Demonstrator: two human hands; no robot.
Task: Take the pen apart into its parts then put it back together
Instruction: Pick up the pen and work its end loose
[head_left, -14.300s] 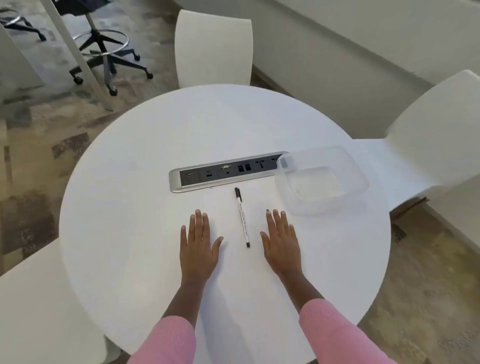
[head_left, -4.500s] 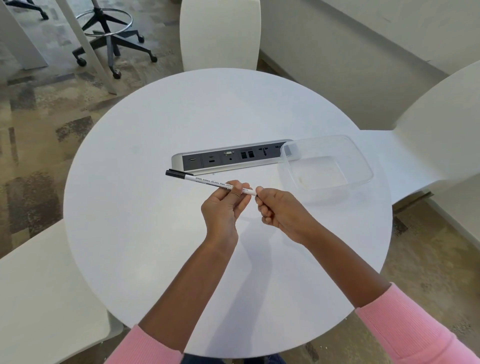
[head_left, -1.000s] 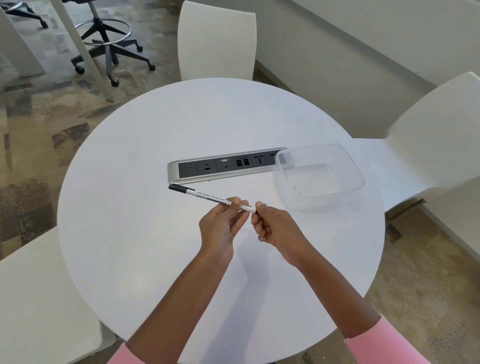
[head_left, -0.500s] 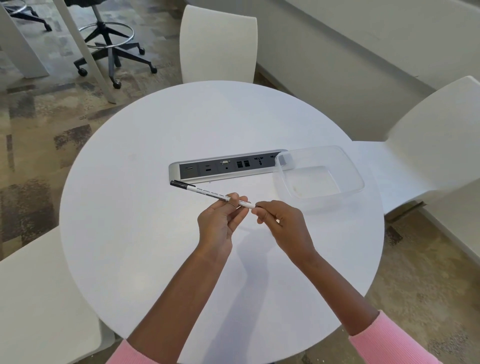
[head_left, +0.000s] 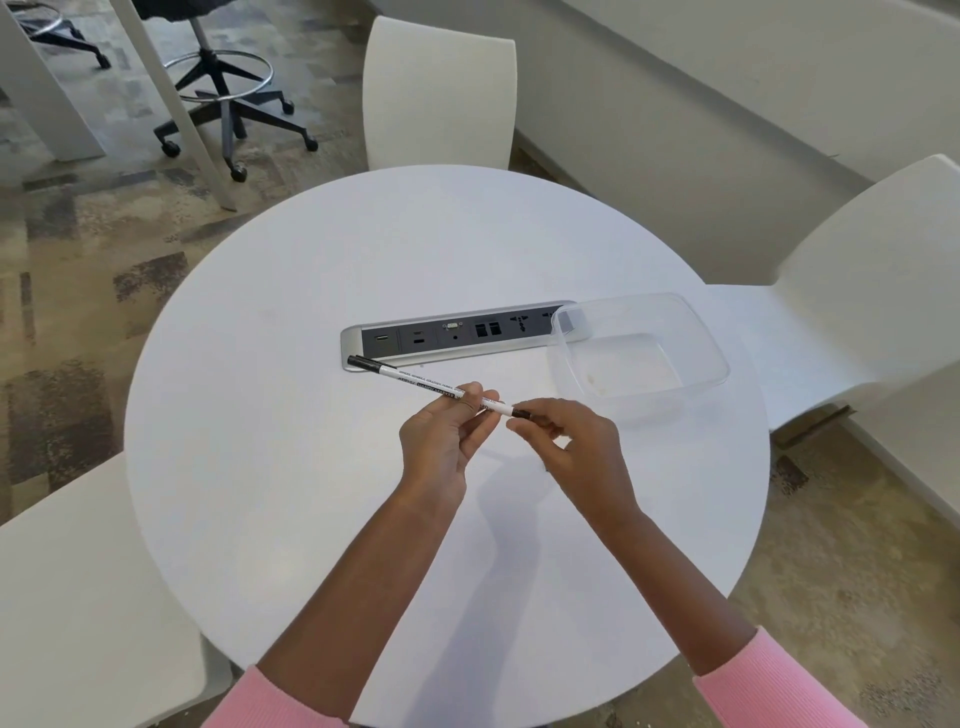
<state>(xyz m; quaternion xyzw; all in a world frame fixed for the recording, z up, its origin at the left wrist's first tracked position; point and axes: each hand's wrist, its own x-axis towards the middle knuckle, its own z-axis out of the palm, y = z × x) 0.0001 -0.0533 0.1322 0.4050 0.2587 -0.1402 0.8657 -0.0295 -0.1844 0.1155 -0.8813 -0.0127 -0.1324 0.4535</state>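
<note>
White round table (head_left: 311, 467): just in front of its power strip (head_left: 457, 335), left hand (head_left: 447, 441) pinches the pen (head_left: 431, 385) midway, right hand (head_left: 566, 441) grips its dark end piece; disassembly starting, next needs a straight pull

Round white table (head_left: 291, 467); inset socket strip (head_left: 457, 332); clear plastic tray (head_left: 696, 332) overlapping strip's right end.

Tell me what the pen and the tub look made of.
Pen: likely plastic, a smooth white printed barrel with black ends. Tub: likely clear plastic, since the table shows through its glossy walls.
</note>
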